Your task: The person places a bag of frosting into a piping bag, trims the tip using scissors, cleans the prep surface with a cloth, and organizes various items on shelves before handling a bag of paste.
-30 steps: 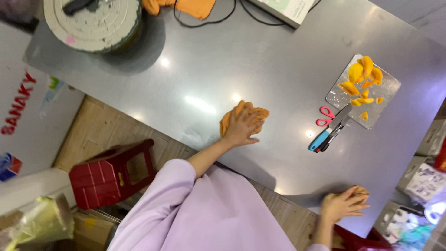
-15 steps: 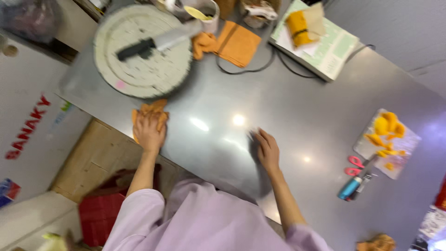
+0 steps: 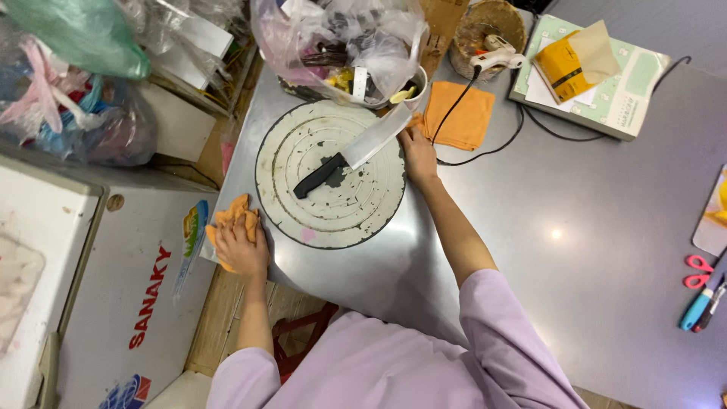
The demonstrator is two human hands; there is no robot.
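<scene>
red scissors [image 3: 695, 271] | white chest freezer [image 3: 113, 288] | plastic bags [image 3: 341, 38]

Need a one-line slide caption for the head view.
Left hand presses orange cloth at steel table edge; right hand touches round board by cleaver.

This looks like a working kitchen, likely in a small food shop or a home. A stainless steel counter [image 3: 606, 227] carries a worn round chopping block [image 3: 333, 178] with a cleaver [image 3: 356, 151] lying across it, orange cleaning cloths [image 3: 458, 121], and a cutting board [image 3: 712, 216] at the right edge. A white chest freezer [image 3: 98, 280] stands just beside the counter, and plastic bags [image 3: 341, 38] of scraps crowd the far end.
</scene>
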